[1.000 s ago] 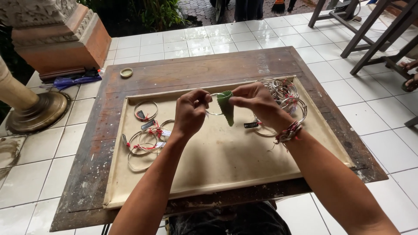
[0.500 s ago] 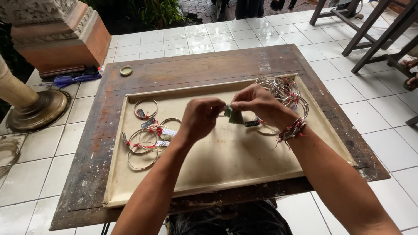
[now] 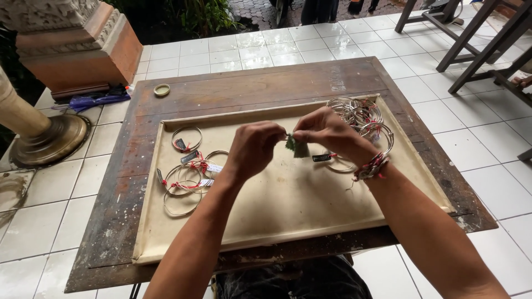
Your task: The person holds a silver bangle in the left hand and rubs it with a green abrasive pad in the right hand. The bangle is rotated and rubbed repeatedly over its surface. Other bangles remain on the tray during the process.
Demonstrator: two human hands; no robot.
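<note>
A small green piece [image 3: 297, 146] is pinched between the fingertips of both hands, which are brought together above the middle of a cream tray [image 3: 288, 216]. The left hand [image 3: 254, 149] is curled closed, its thumb and forefinger clamped on the left edge of the green piece; the right hand [image 3: 327, 133] is closed on its right edge from the other side. Whether a thin ring is also held there cannot be told. A red and white braided cord [image 3: 372, 166] is worn on the right wrist.

Just behind and to the right of the right hand, a heap of silver bangles [image 3: 360, 113] is seen lying in the tray's far corner, with a small dark tag [image 3: 321, 158] just below that hand. To the left of the left hand, more loose bangles with red thread and tags [image 3: 185, 174] are spread on the tray, and a single bangle [image 3: 186, 138] is set a little farther away.

The tray is carried by a worn wooden counter [image 3: 249, 83]. On the counter's far left corner, well apart from the hands, a small round lid [image 3: 162, 89] is placed. White floor tiles [image 3: 487, 138] are seen all around.
</note>
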